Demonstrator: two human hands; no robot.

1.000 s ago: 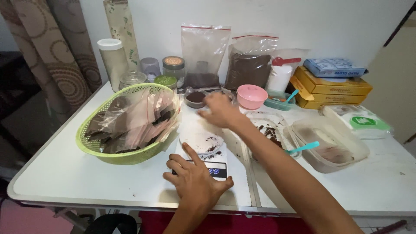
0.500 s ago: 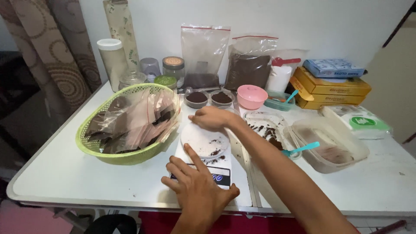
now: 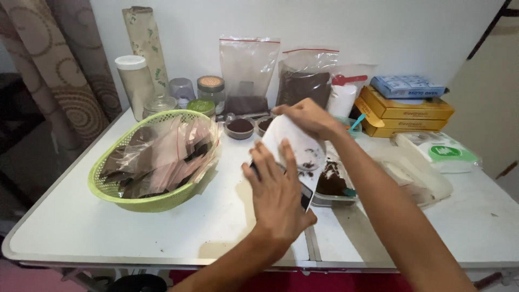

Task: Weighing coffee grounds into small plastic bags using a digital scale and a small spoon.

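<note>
Both my hands hold a flat white scale (image 3: 300,147) tipped up on edge, its face turned right and dusted with dark powder. My right hand (image 3: 307,117) grips its top edge. My left hand (image 3: 277,190) presses spread fingers against its back, near the black display (image 3: 306,195) at the lower end. Just right of it and below sits a clear container (image 3: 332,185) with a heap of dark brown powder. Two small round bowls of dark powder (image 3: 240,127) stand behind the scale.
A green mesh basket (image 3: 154,204) of clear plastic pouches sits at the left. Jars, a tall canister (image 3: 134,81) and zip bags (image 3: 306,81) line the back wall. Yellow boxes (image 3: 406,112), a wipes pack (image 3: 440,151) and a clear lidded tray (image 3: 419,181) are on the right.
The scale lay flat on the table under my left hand. My right hand came back from the bowls, and both hands have lifted and tilted the scale over the container.
</note>
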